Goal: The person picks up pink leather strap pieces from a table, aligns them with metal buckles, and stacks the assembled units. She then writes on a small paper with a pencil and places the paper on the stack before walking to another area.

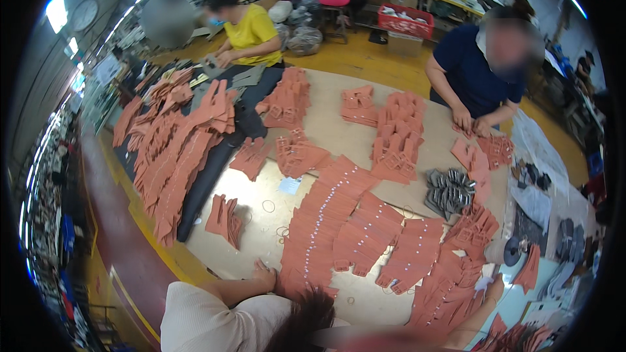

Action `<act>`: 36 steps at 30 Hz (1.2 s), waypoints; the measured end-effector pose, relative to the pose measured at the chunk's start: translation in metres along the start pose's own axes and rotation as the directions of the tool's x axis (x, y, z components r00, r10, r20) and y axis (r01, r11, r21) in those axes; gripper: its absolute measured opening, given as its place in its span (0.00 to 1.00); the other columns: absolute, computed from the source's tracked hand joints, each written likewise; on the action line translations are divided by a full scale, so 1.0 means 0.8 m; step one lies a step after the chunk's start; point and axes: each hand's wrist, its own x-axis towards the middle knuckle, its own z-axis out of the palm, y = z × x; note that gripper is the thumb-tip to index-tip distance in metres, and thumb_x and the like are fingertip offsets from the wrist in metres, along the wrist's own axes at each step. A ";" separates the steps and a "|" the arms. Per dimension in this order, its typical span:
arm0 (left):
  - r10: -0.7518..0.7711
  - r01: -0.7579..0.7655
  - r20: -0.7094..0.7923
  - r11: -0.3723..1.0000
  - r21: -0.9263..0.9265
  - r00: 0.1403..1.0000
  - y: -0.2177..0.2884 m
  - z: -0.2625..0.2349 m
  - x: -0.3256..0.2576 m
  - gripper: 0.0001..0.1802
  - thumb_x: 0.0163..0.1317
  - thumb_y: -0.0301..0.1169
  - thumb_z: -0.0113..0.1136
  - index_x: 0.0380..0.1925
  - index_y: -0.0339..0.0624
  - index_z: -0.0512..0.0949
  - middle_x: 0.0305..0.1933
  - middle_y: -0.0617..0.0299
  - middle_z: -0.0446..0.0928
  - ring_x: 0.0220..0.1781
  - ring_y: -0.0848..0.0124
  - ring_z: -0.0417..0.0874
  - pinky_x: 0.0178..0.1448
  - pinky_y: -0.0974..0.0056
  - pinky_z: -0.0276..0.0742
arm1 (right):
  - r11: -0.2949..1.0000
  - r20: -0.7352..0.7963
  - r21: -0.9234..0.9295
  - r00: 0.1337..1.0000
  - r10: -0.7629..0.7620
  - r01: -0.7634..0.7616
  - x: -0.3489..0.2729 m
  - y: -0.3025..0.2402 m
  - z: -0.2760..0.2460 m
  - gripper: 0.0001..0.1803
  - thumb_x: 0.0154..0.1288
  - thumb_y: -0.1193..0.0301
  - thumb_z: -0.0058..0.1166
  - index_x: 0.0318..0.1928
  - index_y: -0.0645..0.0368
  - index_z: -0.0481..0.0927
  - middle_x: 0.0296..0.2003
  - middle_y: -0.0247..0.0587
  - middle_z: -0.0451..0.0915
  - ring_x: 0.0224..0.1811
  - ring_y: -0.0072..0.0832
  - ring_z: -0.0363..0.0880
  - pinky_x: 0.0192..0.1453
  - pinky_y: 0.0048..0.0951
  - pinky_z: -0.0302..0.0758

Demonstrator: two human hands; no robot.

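Note:
My left hand (pixel 265 278) lies on the pale tabletop with its fingers stretched out, at the near left edge of a long fanned row of terracotta cut pieces (pixel 326 215) marked with small white dots. At the right, my right forearm (pixel 481 309) reaches up past a pile of the same pieces (pixel 450 290). My right hand (pixel 497 283) is close to a small whitish item (pixel 483 283); its fingers are too small and unclear to read. Two shorter fanned rows (pixel 370 231) (pixel 412 251) lie between my arms. A small stack (pixel 225 221) sits beyond my left hand.
Dark, shiny pieces (pixel 448 193) are heaped right of centre. More terracotta stacks (pixel 398 133) stand farther back, and a big heap (pixel 182 156) covers the left. Thin loops (pixel 268 206) lie about. Co-workers in yellow (pixel 253 38) and navy (pixel 473 58) handle pieces across the table.

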 end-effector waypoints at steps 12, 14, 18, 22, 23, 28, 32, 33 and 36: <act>0.085 -0.104 -0.145 0.987 -0.124 0.986 -0.018 0.002 -0.013 0.28 0.65 0.40 0.47 0.62 0.38 0.65 0.74 0.32 0.42 0.75 0.44 0.49 0.67 0.45 0.61 | 0.954 -0.311 0.242 0.946 -0.096 0.176 -0.133 -0.134 -0.102 0.10 0.65 0.73 0.53 0.34 0.64 0.66 0.25 0.47 0.73 0.26 0.38 0.71 0.33 0.37 0.70; 0.154 -0.180 -0.183 0.975 -0.133 0.971 -0.029 -0.012 -0.030 0.25 0.60 0.33 0.55 0.58 0.40 0.68 0.72 0.28 0.43 0.75 0.44 0.51 0.67 0.46 0.64 | 0.891 -0.316 0.383 0.941 -0.122 0.244 -0.165 -0.176 -0.104 0.09 0.66 0.73 0.53 0.35 0.64 0.66 0.26 0.47 0.74 0.27 0.35 0.73 0.35 0.35 0.72; 0.278 -0.290 -0.146 0.954 -0.070 0.949 -0.053 -0.036 -0.048 0.27 0.58 0.36 0.57 0.58 0.40 0.69 0.72 0.31 0.48 0.73 0.45 0.57 0.65 0.49 0.67 | 0.741 -0.250 0.592 0.946 -0.204 0.317 -0.214 -0.258 -0.107 0.08 0.68 0.73 0.52 0.37 0.65 0.68 0.27 0.45 0.76 0.29 0.28 0.76 0.37 0.30 0.75; 0.330 -0.344 -0.099 0.915 -0.213 0.939 -0.075 -0.064 -0.051 0.28 0.57 0.39 0.58 0.57 0.39 0.69 0.71 0.37 0.55 0.72 0.48 0.60 0.64 0.50 0.68 | 0.604 -0.177 0.725 0.937 -0.302 0.331 -0.260 -0.338 -0.107 0.08 0.68 0.74 0.52 0.35 0.66 0.68 0.29 0.41 0.77 0.32 0.23 0.78 0.37 0.24 0.78; 0.333 -0.359 -0.141 0.902 -0.239 0.932 -0.079 -0.069 -0.052 0.29 0.57 0.40 0.58 0.57 0.39 0.69 0.70 0.38 0.56 0.72 0.49 0.60 0.65 0.49 0.67 | 0.558 -0.142 0.768 0.933 -0.331 0.315 -0.272 -0.356 -0.107 0.08 0.68 0.75 0.52 0.35 0.66 0.69 0.29 0.40 0.77 0.32 0.22 0.78 0.36 0.23 0.78; 0.413 -0.586 -0.524 0.781 -0.216 0.744 -0.087 -0.090 -0.066 0.36 0.53 0.52 0.64 0.55 0.40 0.68 0.72 0.40 0.53 0.74 0.45 0.53 0.72 0.47 0.55 | 0.513 0.019 0.829 0.906 -0.424 0.222 -0.333 -0.444 -0.078 0.07 0.67 0.75 0.53 0.35 0.67 0.71 0.28 0.38 0.77 0.32 0.21 0.79 0.35 0.22 0.78; 0.454 -0.763 -0.726 0.628 -0.150 0.517 -0.097 -0.109 -0.080 0.45 0.49 0.58 0.66 0.61 0.42 0.65 0.75 0.40 0.42 0.76 0.41 0.41 0.74 0.40 0.45 | 0.470 0.165 0.876 0.846 -0.507 0.110 -0.392 -0.527 -0.020 0.07 0.67 0.74 0.54 0.35 0.64 0.71 0.29 0.40 0.78 0.29 0.25 0.82 0.32 0.23 0.81; 0.455 -0.782 -0.747 0.608 -0.138 0.485 -0.104 -0.115 -0.082 0.47 0.48 0.59 0.66 0.62 0.43 0.64 0.75 0.41 0.40 0.76 0.41 0.39 0.74 0.39 0.43 | 0.447 0.218 0.893 0.824 -0.523 0.048 -0.408 -0.546 -0.009 0.07 0.67 0.74 0.53 0.35 0.63 0.70 0.29 0.41 0.79 0.29 0.27 0.83 0.31 0.23 0.82; 0.438 -0.806 -0.781 0.576 -0.135 0.445 -0.130 -0.122 -0.090 0.49 0.46 0.60 0.67 0.65 0.47 0.62 0.76 0.43 0.34 0.77 0.41 0.31 0.74 0.35 0.37 | 0.359 0.391 0.906 0.764 -0.513 -0.223 -0.468 -0.603 0.016 0.07 0.67 0.72 0.55 0.37 0.61 0.71 0.31 0.43 0.81 0.28 0.30 0.85 0.29 0.22 0.81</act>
